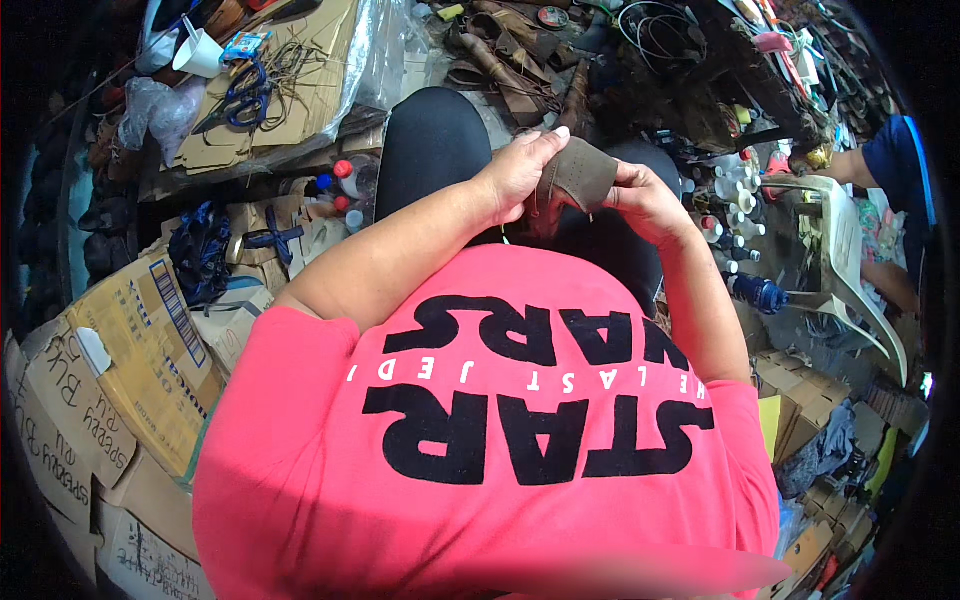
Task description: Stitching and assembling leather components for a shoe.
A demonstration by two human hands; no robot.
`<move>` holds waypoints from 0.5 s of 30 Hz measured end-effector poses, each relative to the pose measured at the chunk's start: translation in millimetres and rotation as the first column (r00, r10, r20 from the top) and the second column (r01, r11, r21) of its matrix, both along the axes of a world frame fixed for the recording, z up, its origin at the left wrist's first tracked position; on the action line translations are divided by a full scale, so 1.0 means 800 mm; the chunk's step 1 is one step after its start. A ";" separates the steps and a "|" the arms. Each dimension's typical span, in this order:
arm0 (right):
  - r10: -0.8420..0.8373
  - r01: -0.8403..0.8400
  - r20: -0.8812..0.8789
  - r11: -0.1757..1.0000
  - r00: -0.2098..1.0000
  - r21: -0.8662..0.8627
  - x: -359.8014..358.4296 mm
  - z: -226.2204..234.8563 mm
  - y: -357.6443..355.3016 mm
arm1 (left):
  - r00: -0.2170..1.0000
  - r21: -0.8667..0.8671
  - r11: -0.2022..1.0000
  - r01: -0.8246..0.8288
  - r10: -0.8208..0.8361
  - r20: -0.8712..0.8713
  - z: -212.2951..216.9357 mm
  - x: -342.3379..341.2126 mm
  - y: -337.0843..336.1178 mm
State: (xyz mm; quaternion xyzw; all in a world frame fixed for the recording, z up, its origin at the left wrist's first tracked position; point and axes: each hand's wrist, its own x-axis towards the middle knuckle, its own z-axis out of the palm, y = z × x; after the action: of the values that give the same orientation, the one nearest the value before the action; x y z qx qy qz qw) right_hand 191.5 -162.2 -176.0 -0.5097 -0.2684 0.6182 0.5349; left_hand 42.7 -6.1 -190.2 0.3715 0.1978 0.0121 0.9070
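Between my knees I hold a brown leather piece [584, 176], with a row of small holes along its edge and a darker brown part hanging below. My left hand [522, 172] is closed on its left side, thumb extended along the top edge. My right hand [648, 200] pinches its right edge, fingers partly behind it. A light thread-like end shows at the lower edge of the leather. Whether a small tool is hidden in either hand cannot be made out.
Cardboard sheets [325, 45] at the far left bear blue-handled scissors [246, 95] and a white cup [199, 54]. Leather scraps [505, 65] lie ahead. Several bottles [735, 190] and a white plastic chair [850, 260] stand right, near another person's arm [850, 168]. Cardboard boxes [150, 350] are at left.
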 end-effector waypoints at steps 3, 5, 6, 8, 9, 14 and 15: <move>0.007 -0.006 -0.069 1.000 0.998 0.009 -0.002 -0.006 -0.002 | 1.000 -0.011 1.000 0.011 -0.011 0.021 -0.002 -0.002 0.000; 0.016 -0.014 -0.103 1.000 0.995 0.024 -0.003 -0.009 -0.003 | 1.000 0.024 1.000 0.010 -0.010 0.009 -0.004 -0.002 -0.001; 0.025 -0.021 -0.117 0.999 0.993 0.033 -0.003 -0.012 -0.002 | 1.000 0.033 0.999 -0.004 0.004 0.010 -0.006 -0.002 -0.002; 0.025 -0.022 -0.123 0.999 0.992 0.026 -0.005 -0.017 -0.002 | 0.998 0.094 0.994 -0.059 0.062 -0.021 -0.010 -0.001 -0.006; 0.017 -0.016 -0.114 1.000 0.993 0.010 -0.006 -0.020 -0.002 | 0.994 0.121 0.988 -0.094 0.099 -0.036 -0.013 -0.001 -0.009; -0.002 0.001 -0.101 1.000 0.995 -0.017 -0.016 -0.027 -0.005 | 0.998 0.140 0.988 -0.057 0.055 0.014 -0.023 -0.004 -0.011; -0.019 0.017 -0.109 1.000 0.994 -0.021 -0.018 -0.026 -0.006 | 0.999 0.118 0.993 -0.029 0.025 0.033 -0.025 -0.006 -0.010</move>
State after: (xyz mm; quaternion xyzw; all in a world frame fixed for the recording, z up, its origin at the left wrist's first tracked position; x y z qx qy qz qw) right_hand 177.4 -167.2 -197.1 -0.4830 -0.2279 0.6429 0.5491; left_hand 37.8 -13.9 -209.8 0.4216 0.1873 0.0419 0.8862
